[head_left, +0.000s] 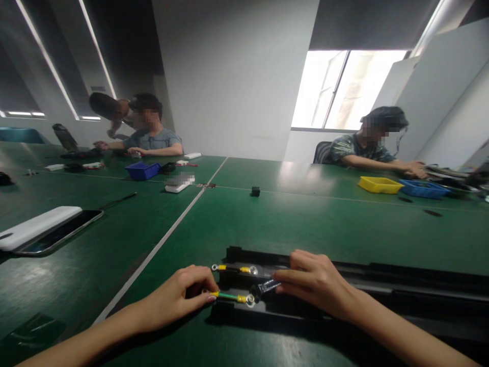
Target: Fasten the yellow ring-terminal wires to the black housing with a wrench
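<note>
My left hand [187,293] pinches the outer end of a short green wire [228,295] with yellow sleeves; its ring terminal sits on a screw at the near side of a long black channel [275,311]. Behind it, a black wire [232,269] with yellow sleeves and ring ends lies over the channel's end, touched by neither hand. My right hand [311,280] closes its fingers on a dark, shiny piece [265,288] in the middle of the channel, close to the green wire's screw. What exactly this piece is cannot be made out.
A phone [61,234] and a white case [38,224] lie at the left. A small black block [255,191] stands beyond the channel. Farther off are a blue bin [142,171], a yellow tray [380,185] and a blue tray [423,189]. People work across the table.
</note>
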A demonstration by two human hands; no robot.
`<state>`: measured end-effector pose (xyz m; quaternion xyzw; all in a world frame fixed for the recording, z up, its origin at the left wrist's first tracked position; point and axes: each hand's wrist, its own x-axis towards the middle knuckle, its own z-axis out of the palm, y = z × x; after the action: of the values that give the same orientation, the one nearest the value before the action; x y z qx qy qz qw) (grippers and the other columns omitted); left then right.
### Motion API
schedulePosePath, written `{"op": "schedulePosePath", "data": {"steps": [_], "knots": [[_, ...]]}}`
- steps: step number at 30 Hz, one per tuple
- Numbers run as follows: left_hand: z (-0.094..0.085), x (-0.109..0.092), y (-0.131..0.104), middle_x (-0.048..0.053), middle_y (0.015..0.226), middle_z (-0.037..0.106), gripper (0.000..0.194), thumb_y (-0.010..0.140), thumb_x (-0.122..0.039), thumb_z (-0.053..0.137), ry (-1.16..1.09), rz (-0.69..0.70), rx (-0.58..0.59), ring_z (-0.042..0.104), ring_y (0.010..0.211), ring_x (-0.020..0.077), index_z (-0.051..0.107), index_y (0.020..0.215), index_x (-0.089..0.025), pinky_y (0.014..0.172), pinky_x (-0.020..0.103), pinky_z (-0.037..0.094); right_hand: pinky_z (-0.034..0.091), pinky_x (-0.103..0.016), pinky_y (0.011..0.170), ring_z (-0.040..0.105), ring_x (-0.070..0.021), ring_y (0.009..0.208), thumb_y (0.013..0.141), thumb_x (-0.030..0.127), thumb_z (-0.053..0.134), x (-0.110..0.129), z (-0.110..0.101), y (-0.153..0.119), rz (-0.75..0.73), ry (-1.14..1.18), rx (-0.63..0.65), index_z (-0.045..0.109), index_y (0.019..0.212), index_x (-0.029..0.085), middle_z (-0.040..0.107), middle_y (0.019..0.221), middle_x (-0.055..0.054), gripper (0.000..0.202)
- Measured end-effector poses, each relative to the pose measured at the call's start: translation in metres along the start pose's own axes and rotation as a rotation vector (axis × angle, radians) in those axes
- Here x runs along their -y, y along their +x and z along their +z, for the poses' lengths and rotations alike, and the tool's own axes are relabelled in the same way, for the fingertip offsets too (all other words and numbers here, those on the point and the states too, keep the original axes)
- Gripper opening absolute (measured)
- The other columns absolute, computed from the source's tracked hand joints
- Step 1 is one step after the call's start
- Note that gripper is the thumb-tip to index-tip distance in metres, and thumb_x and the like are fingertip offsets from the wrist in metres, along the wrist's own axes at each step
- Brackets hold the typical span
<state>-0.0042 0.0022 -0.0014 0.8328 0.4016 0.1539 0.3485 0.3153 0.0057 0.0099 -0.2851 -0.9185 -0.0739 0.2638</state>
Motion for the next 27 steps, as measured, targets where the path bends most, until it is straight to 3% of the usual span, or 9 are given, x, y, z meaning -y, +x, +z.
{"op": "schedulePosePath", "data": {"steps": [27], "knots": [[0.0, 0.0015, 0.001, 0.001, 0.089, 0.064, 0.012, 0.091, -0.026, 0.056, 0.0, -0.006, 0.001, 0.057, 0.079, 0.0166, 0.064, 0.09, -0.017, 0.071, 0.025, 0.042, 0.027, -0.024, 0.051, 0.044, -0.0115, 0.057, 0.095, 0.04, 0.051, 0.0005, -0.0014, 0.0005, -0.003, -0.002, -0.007, 0.075, 0.091, 0.022, 0.048, 0.064, 0.0, 0.03]]}}
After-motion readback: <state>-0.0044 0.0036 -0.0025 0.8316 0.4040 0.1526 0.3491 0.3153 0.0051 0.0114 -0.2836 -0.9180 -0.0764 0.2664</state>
